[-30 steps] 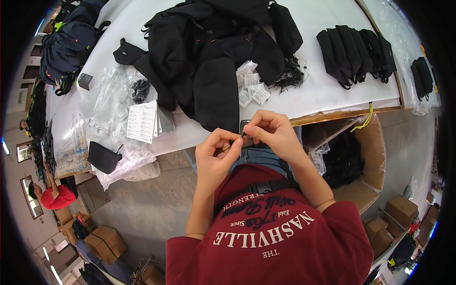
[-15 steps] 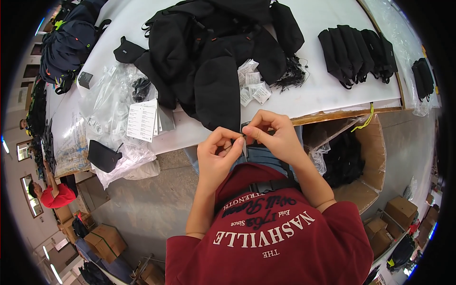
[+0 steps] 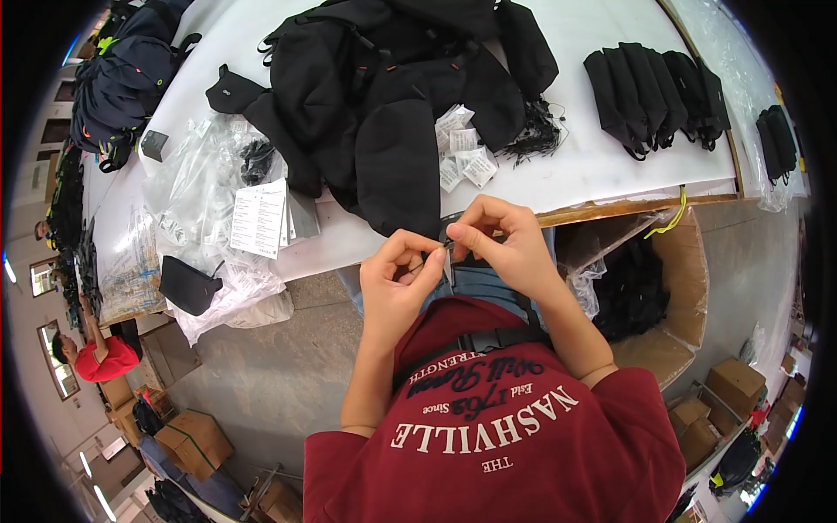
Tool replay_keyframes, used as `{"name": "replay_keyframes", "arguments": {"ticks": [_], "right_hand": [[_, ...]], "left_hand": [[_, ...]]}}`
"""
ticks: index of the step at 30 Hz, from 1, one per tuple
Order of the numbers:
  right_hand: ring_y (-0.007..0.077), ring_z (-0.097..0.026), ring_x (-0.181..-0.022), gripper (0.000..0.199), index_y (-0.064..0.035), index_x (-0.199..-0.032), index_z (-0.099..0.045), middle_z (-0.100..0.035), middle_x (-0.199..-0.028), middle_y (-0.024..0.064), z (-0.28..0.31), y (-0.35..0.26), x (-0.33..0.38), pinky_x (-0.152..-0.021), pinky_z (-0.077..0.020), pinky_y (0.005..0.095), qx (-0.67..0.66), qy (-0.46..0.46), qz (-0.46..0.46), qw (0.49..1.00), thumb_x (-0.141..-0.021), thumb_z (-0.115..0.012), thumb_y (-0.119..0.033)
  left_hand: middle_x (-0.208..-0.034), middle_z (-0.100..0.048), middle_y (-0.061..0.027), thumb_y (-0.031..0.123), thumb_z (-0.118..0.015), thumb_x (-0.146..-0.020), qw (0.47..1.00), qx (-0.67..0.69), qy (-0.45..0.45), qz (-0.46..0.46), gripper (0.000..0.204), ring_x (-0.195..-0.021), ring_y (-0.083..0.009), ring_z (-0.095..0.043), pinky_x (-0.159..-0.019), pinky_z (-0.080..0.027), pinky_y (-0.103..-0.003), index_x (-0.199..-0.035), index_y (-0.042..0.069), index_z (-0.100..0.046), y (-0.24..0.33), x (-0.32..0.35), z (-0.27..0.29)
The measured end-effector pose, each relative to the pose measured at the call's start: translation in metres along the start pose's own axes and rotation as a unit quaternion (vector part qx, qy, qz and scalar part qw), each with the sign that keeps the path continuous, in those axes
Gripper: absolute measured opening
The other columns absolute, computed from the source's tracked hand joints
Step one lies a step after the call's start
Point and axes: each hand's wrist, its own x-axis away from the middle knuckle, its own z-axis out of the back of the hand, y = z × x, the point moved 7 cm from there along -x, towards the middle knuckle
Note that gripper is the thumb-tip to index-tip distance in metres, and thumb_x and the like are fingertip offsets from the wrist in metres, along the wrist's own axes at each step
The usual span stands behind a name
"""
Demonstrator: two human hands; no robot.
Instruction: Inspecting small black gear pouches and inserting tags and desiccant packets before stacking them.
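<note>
My left hand (image 3: pixel 399 272) and my right hand (image 3: pixel 501 246) meet just off the table's front edge, thumbs and forefingers pinched together. Between the fingertips is something small and dark, too small to make out; a thin pale strip (image 3: pixel 449 267) hangs below it. Right beyond my hands, a black fabric bag (image 3: pixel 397 166) lies with its rounded end over the table edge, part of a heap of black bags. White printed tags (image 3: pixel 476 166) rest beside it, near a bundle of black tag strings (image 3: pixel 534 132).
Clear plastic bags (image 3: pixel 196 192) and white printed cards (image 3: pixel 258 218) lie left of the heap, by a small black pouch (image 3: pixel 188 286). Several black pouches (image 3: pixel 645 96) stand in a row at right. Below the edge is an open cardboard box (image 3: pixel 689 279). A person in red (image 3: pixel 105 357) is far left.
My hands stay pinched together at the same spot. My right hand has shifted very slightly upward, and the view has moved a little.
</note>
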Motion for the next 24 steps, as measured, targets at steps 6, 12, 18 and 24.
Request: {"name": "replay_keyframes", "arguments": {"ticks": [6,12,18,24], "right_hand": [[0.0043,-0.057,-0.061,0.016,0.0001,-0.079,-0.062,-0.062,-0.067,0.0023,0.0,-0.003,0.001,-0.052,-0.0408,0.0177,0.032,0.011,0.013,0.999,-0.086,-0.067,-0.013],[0.0043,-0.055,-0.057,0.015,0.0003,-0.079,-0.063,-0.062,-0.065,0.0026,0.0,-0.002,0.003,-0.05,-0.0405,0.0194,0.08,0.036,0.055,0.995,-0.083,-0.069,-0.013],[0.0061,-0.053,-0.053,0.016,0.0001,-0.076,-0.062,-0.061,-0.062,0.0041,-0.002,-0.003,0.002,-0.049,-0.0394,0.0208,0.107,0.045,0.084,0.99,-0.082,-0.07,-0.013],[0.0041,-0.047,-0.051,0.018,-0.0007,-0.075,-0.062,-0.058,-0.06,0.0009,-0.005,-0.01,-0.005,-0.048,-0.0356,0.0197,0.134,-0.039,0.067,0.988,-0.085,-0.067,-0.015]], "left_hand": [[-0.055,-0.037,0.0097,0.001,-0.065,-0.081,1.0,-0.007,0.0,-0.006,0.006,-0.051,0.0016,-0.026,-0.047,-0.018,-0.018,-0.079,0.001,-0.059,-0.001,-0.001,-0.001],[-0.054,-0.035,0.0099,0.001,-0.065,-0.081,1.0,0.009,0.0,0.004,0.007,-0.05,0.0017,-0.025,-0.047,-0.018,-0.018,-0.078,0.001,-0.059,-0.001,-0.002,-0.002],[-0.053,-0.034,0.0099,0.0,-0.065,-0.081,1.0,-0.001,0.011,-0.009,0.007,-0.05,0.0014,-0.025,-0.046,-0.018,-0.019,-0.077,0.001,-0.059,0.0,-0.002,-0.005],[-0.053,-0.036,0.0094,0.0,-0.066,-0.08,1.0,-0.012,0.01,-0.01,0.007,-0.049,0.0012,-0.025,-0.045,-0.017,-0.019,-0.078,0.0,-0.06,-0.001,0.0,0.001]]}}
